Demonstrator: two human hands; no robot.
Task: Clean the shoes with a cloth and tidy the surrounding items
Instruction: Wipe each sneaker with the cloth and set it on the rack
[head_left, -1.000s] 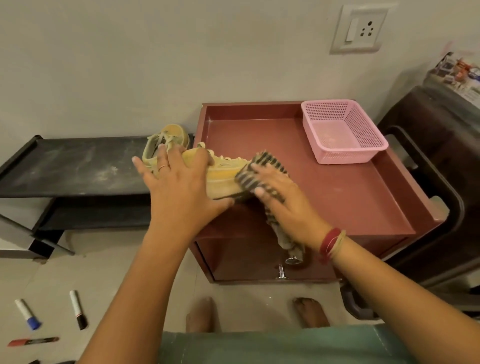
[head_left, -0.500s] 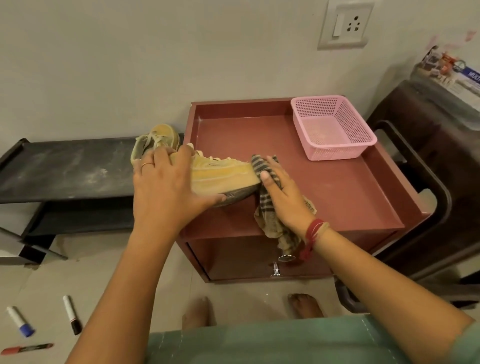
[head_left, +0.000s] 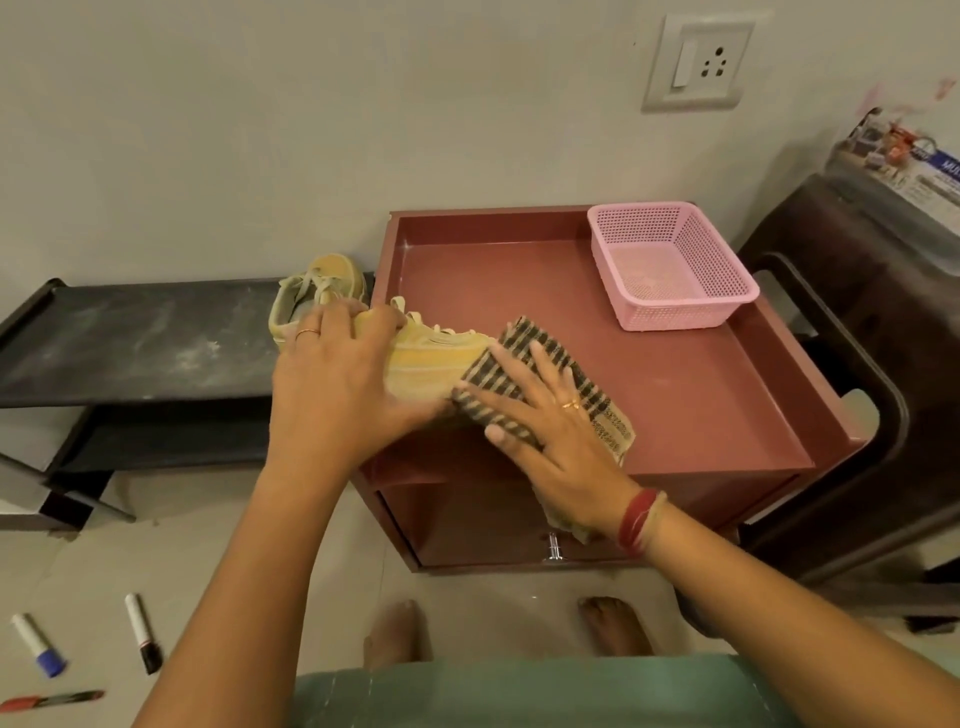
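Fingers (head_left: 540, 366) of right hand (head_left: 550, 431) lie flat, pressing checked cloth (head_left: 519, 338) onto toe of yellow shoe (head_left: 436, 364), frame centre; left hand (head_left: 337, 400) grips its rear half over surface (head_left: 649, 395) edge. Risk: hard push slips shoe free, dropping to floor (head_left: 234, 571).

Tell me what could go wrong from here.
1. The left hand grips the yellow sneaker at the front-left corner of the red cabinet; the right hand pushing the checked cloth might knock it off.
2. The cloth's tail hangs by the drawer handle and may snag.
3. Markers lie on the floor near the bare feet, a possible slip.
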